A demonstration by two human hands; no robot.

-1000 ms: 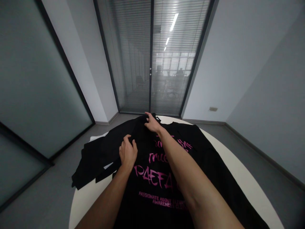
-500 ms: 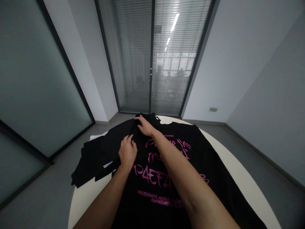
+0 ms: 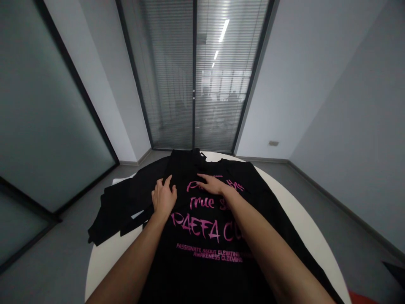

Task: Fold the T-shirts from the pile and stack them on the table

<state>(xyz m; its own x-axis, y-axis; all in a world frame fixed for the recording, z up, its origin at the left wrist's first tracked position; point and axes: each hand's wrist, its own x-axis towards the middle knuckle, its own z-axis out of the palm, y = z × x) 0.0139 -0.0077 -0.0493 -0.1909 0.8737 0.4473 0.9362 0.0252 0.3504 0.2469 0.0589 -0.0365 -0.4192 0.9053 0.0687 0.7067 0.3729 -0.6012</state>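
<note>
A black shirt with pink lettering lies spread over a round white table, its printed side up. My left hand rests on the dark cloth left of the lettering, fingers spread. Over the upper lines of print is my right hand, its fingers stretched toward the left; I cannot tell whether it touches the cloth. Neither hand holds anything. Other black cloth lies at the left, reaching the table's edge, with layers overlapping and a bit of white showing.
The white table shows its rim along the right. Beyond it stands a glass partition with blinds, and a frosted glass panel is on the left. A red thing peeks in at the lower right corner.
My right hand has drawn back from the shirt's far edge toward me and right, over the lettering. My left hand stays nearly in place. The view has turned slightly right.
</note>
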